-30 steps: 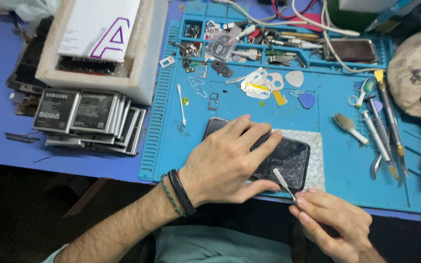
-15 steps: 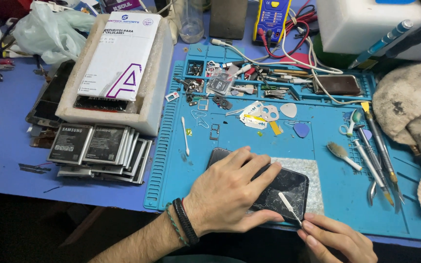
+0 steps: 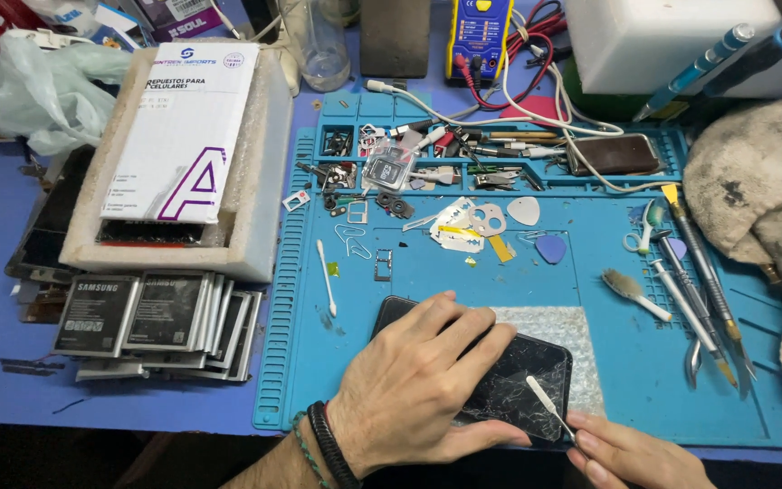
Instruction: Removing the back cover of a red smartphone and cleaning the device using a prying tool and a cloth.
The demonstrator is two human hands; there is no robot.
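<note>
Fingers of the left hand [image 3: 418, 385] lay flat, pressing the cracked phone [image 3: 518, 385] onto the blue mat [image 3: 608, 362]; the right hand [image 3: 631, 453] gripped a thin metal tool [image 3: 547, 406] touching the glass.

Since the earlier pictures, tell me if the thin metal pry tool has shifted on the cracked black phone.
No. The thin metal pry tool in the right hand sits at the cracked black phone's lower right corner as before; only the camera view changed.

Bare blue mat [image 3: 590, 281] lies open at twelve o'clock of the phone [image 3: 518, 385]. A brush [image 3: 634, 292] and tools [image 3: 708, 299] crowd three o'clock; a cotton swab [image 3: 326, 276] and stacked batteries [image 3: 151, 321] block nine o'clock.
</note>
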